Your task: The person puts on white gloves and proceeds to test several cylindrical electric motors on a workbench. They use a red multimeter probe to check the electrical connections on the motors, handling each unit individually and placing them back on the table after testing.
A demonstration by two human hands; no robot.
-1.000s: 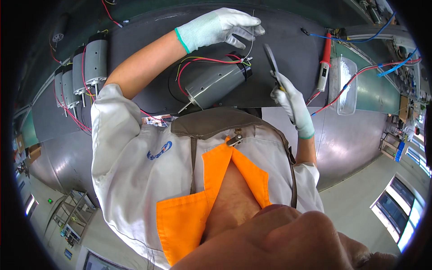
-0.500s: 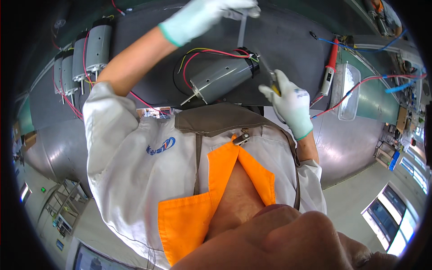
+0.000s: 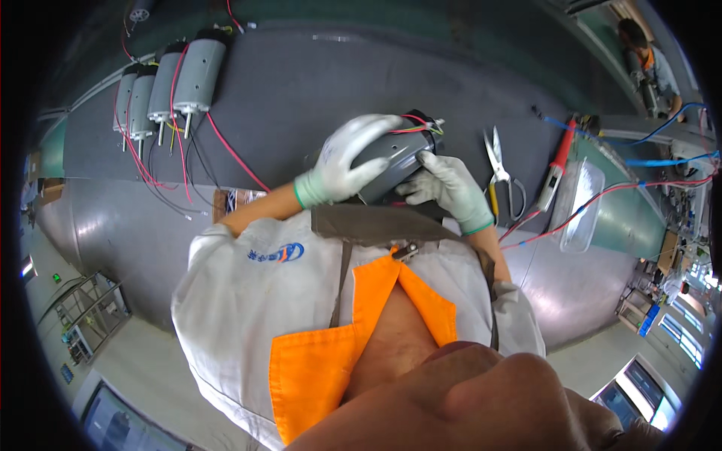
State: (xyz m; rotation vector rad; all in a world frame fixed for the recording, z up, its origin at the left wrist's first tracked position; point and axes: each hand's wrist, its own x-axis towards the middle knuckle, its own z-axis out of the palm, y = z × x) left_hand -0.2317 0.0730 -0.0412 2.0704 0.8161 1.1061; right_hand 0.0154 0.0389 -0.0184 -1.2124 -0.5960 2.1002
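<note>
- Head view shows both gloved hands closed around one grey cylindrical motor (image 3: 391,161) at the centre of the frame, lifted close to the chest above the dark mat of the bench (image 3: 301,98).
- Left hand (image 3: 347,161) wraps over the motor's upper left side, fingers curled across the casing; it holds the body firmly.
- Right hand (image 3: 445,186) grips the motor's lower right end, thumb pressed against the casing; it carries no tool.
- Red, black and yellow wires (image 3: 415,124) sprout from the motor's far end, just above the left hand's fingers.
- Judging from how things lie, the work on this motor is midway: it is picked up and being handled, not laid with the others.
- Three similar grey motors (image 3: 169,86) lie side by side at the upper left, well apart from the hands, their red and black leads trailing down the mat; these look set aside.
- Scissors (image 3: 500,169) lie just right of the right hand, untouched, with a red-handled probe (image 3: 556,169) beside them and a clear plastic tray (image 3: 580,203) further right.
- Whether the motor's leads are trimmed or joined cannot be told; they are too small.
</note>
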